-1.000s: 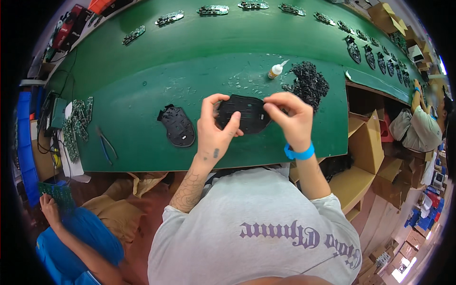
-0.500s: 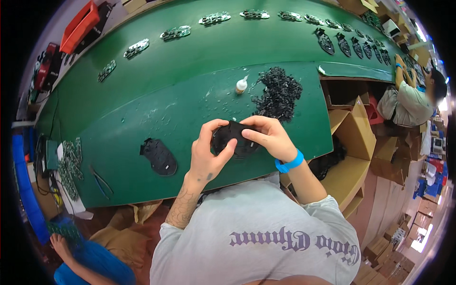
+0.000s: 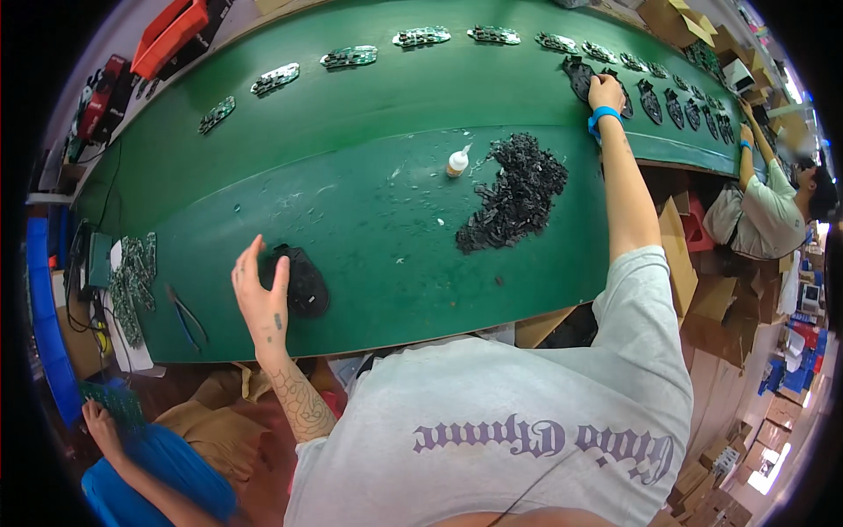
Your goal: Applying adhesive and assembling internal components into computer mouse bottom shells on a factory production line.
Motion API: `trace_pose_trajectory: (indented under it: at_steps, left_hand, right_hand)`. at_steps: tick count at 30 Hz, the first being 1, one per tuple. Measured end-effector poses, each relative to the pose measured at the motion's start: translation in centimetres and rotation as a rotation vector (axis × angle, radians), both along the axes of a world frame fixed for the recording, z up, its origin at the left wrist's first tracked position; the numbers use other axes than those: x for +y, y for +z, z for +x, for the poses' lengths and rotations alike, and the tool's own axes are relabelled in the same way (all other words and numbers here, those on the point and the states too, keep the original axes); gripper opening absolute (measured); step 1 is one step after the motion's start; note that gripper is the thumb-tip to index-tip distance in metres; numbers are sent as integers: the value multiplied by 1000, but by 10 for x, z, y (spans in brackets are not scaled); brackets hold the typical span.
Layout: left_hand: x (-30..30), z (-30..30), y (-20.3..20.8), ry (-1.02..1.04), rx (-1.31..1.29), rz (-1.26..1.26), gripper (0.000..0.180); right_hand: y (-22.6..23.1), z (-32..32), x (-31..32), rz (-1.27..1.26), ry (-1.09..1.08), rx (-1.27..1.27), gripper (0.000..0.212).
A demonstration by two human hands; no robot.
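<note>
While the right hand (image 3: 606,90) is at the end of a row of black shells, its arm stretched out over the table (image 3: 369,272), its fingers bend in narrowly between the end shell (image 3: 578,77) and the next shell (image 3: 627,104), partly covering both; the fingertips are hidden, so I cannot tell whether they grip either one. A blue wristband (image 3: 603,117) circles that wrist. The left hand (image 3: 261,305) is wide and holds nothing, thumb and fingers well apart, just beside the near shell (image 3: 309,285), which lies flat close to the table's front edge. The thumb overlaps that shell's left side in this view; contact cannot be told. Left of this hand lie pliers (image 3: 187,321) with blue handles, and beyond them a pile of green strips (image 3: 134,285). Between the two hands stand a white bottle (image 3: 457,163) with a pointed tip and, near it, a heap of black scraps (image 3: 518,193). More shells (image 3: 674,109) continue the row to the right. Farther out, green boards (image 3: 349,57) form a curved line along the far side. At lower left, a co-worker's hand (image 3: 100,429) holds a green board (image 3: 116,402); at far right, another co-worker (image 3: 764,215) leans arms toward the table.
</note>
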State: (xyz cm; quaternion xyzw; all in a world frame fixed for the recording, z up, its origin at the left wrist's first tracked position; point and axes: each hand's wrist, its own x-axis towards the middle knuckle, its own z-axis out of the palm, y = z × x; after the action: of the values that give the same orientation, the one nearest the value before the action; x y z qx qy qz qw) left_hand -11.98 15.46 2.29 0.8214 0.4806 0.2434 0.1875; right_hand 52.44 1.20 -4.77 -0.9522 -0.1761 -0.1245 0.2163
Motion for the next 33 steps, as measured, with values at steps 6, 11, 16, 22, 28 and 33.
trace_pose_trajectory:
  at_steps: [6, 11, 16, 22, 28, 33]
  left_hand:
    - [-4, -9, -10, -14, -11, -84, 49]
    - [4, -24, -11, -128, -91, -98, 42]
    - [-5, -5, -9, 42, -569, -396, 27]
    - [-25, 28, 3, -74, -647, -619, 34]
    - [-47, 45, 7, -168, -743, -830, 43]
    - [-65, 70, 13, -178, -640, -775, 33]
  right_hand:
    - [16, -21, 9, -110, -105, -172, 35]
    - [86, -131, 0, 117, 973, -175, 22]
    - [96, -225, -14, -164, 1425, -40, 21]
    - [84, -234, -11, -271, 1454, 34, 18]
    - [100, -265, -16, -92, 1282, 14, 10]
    - [116, -343, -39, 529, 923, 811, 11]
